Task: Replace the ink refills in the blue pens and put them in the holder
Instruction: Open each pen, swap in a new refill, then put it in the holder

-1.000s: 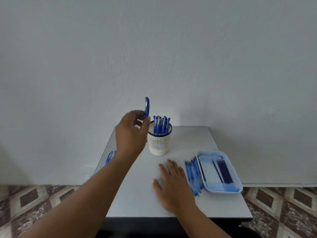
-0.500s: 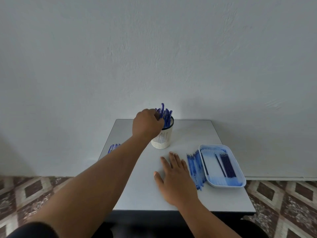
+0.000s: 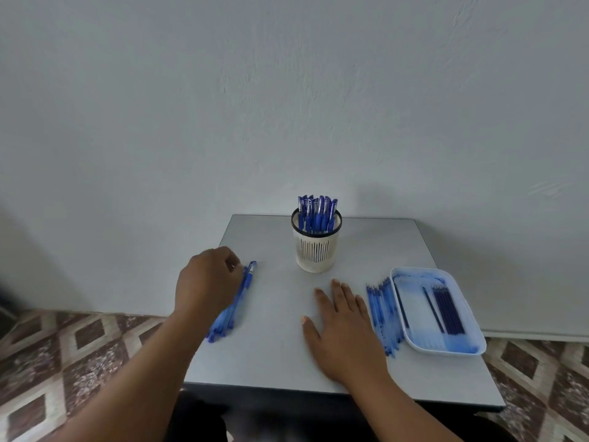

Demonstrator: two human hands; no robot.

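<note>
Grey tabletop [image 3: 274,346] against a pale wall, holder [image 3: 316,247] of blue pens near its far edge.
Left hand [image 3: 208,282] curls over loose pens [image 3: 234,303] at the left edge, grasp unclear; right hand [image 3: 344,330] lies flat, fingers straight.

No readable text, label, brand, number or sign anywhere in view. Nothing legible on the blue pens [image 3: 317,212], the white holder [image 3: 316,250] or the tray [image 3: 414,301], the barrels too small and blurred for any print.
</note>
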